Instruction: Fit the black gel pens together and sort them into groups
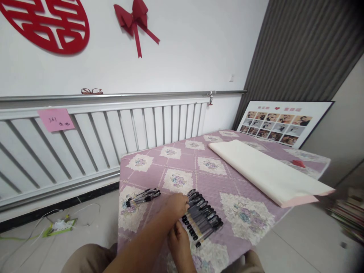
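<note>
Across the middle: a cloth-covered table (189, 181), purple with pale floral patches; the cover looks soft and should slow anything that rolls
Folded sheet: the white sheet (256, 167) lies at the far right of the table, pink showing at its near end, apart from both hands
Row of pens: the row of pens (201, 217) lies near, just right of the hands, side by side on a slant and touching in places; one lifted carelessly would likely nudge its neighbours
Left hand: the left hand (179, 204) is at the row's far left end, fingers curled in; cannot tell whether they grasp a pen
Right hand: the right hand (179, 239) is nearer, by the row's left side, fingers bent; its grip is hidden too
Bunch of pens: a smaller bunch of pens (143, 197) lies left of the left hand, loosely overlapped
Barrels: the clear barrels (205, 224) look like smooth, stiff plastic, light, probably a bit slippery; a mid-barrel pinch should balance best
Caps: the dark caps (218, 223), at the right ends, crowd together; a cap might slip off if pulled
End plugs: the black end plugs (198, 244), at the near left, offer a freer hold
</note>
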A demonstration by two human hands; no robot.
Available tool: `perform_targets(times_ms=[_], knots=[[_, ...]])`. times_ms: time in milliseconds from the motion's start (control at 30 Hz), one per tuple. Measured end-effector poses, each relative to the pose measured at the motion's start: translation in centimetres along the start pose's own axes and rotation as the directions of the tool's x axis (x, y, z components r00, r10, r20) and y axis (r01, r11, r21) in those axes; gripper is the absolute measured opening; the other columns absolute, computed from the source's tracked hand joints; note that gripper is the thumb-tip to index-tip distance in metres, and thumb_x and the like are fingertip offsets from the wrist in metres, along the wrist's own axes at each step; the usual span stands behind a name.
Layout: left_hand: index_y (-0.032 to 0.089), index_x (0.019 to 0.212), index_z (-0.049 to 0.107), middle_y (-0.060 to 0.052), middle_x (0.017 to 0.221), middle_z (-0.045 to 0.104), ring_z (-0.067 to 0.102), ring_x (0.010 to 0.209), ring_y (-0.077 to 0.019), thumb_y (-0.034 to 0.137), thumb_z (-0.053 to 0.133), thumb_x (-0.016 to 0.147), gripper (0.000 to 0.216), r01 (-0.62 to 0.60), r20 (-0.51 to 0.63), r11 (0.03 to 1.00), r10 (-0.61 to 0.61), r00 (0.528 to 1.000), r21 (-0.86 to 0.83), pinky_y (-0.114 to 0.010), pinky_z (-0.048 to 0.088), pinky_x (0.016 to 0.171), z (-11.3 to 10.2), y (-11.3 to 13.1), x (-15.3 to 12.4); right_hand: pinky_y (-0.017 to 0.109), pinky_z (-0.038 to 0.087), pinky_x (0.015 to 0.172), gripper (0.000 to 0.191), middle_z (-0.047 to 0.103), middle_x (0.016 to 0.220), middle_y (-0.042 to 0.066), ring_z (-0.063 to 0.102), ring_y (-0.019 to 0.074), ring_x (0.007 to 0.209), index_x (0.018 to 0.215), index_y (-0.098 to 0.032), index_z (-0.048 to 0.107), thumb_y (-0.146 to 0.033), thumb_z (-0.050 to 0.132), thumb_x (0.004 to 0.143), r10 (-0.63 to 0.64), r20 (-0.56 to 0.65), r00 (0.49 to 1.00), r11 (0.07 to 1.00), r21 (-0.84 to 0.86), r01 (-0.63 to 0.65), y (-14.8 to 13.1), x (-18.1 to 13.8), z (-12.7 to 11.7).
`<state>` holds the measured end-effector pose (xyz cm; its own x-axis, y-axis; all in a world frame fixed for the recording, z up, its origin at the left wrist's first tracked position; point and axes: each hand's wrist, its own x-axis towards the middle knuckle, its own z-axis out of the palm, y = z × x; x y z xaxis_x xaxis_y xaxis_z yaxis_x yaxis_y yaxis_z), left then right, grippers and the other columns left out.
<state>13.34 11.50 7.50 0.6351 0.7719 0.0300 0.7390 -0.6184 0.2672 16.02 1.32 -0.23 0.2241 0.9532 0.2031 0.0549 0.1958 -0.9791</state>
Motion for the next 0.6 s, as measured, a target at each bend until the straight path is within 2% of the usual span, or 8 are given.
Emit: perform_targets(times_ms=[167, 300, 400, 600], knots=[[0.022, 0.092, 0.065, -0.006, 0.093, 0.064, 0.059, 0.086, -0.0202, 0.035, 0.048, 0.087, 0.022, -0.008, -0.042, 1.000, 0.008, 0.999, 0.002, -0.029, 0.045, 0.077, 0.2, -0.5, -0.4, 0.025, 0.050, 0.068, 0.027, 0.069, 0.082, 0.006, 0.061, 0.0180, 0.074, 0.093, -0.017, 0.065, -0.036, 0.047, 0.085, -0.031, -0.003, 1.000, 0.998, -0.051, 0.031, 0.1, 0.0, 0.0], [0.020, 0.097, 0.063, -0.007, 0.097, 0.063, 0.056, 0.093, -0.0197, 0.030, 0.039, 0.093, 0.027, 0.028, -0.104, 1.000, -0.026, 0.994, 0.012, -0.031, 0.042, 0.085, 0.4, -2.2, -1.5, 0.024, 0.048, 0.065, 0.026, 0.065, 0.074, 0.004, 0.059, 0.0177, 0.071, 0.080, -0.019, 0.064, -0.037, 0.047, 0.085, -0.040, 0.030, 0.999, 0.989, -0.140, 0.044, -0.5, 0.0, 0.0], [0.020, 0.099, 0.063, -0.007, 0.100, 0.062, 0.053, 0.100, -0.0196, 0.024, 0.042, 0.091, 0.023, 0.082, -0.150, 0.996, -0.078, 0.986, 0.025, -0.031, 0.038, 0.091, 0.6, -4.6, -2.8, 0.024, 0.048, 0.063, 0.026, 0.063, 0.070, 0.003, 0.059, 0.0179, 0.068, 0.076, -0.020, 0.063, -0.040, 0.048, 0.084, -0.034, 0.023, 0.999, 0.983, -0.181, 0.038, -1.1, 0.1, -0.1], [0.021, 0.098, 0.063, -0.006, 0.101, 0.061, 0.051, 0.100, -0.0221, 0.021, 0.044, 0.089, 0.020, 0.284, -0.239, 0.957, -0.262, 0.935, 0.062, -0.034, 0.037, 0.089, 0.3, -10.7, -6.9, 0.023, 0.048, 0.060, 0.028, 0.062, 0.067, 0.002, 0.059, 0.0182, 0.065, 0.073, -0.021, 0.063, -0.044, 0.050, 0.082, -0.037, 0.016, 0.999, 0.970, -0.240, 0.040, -1.4, 0.4, -0.1]])
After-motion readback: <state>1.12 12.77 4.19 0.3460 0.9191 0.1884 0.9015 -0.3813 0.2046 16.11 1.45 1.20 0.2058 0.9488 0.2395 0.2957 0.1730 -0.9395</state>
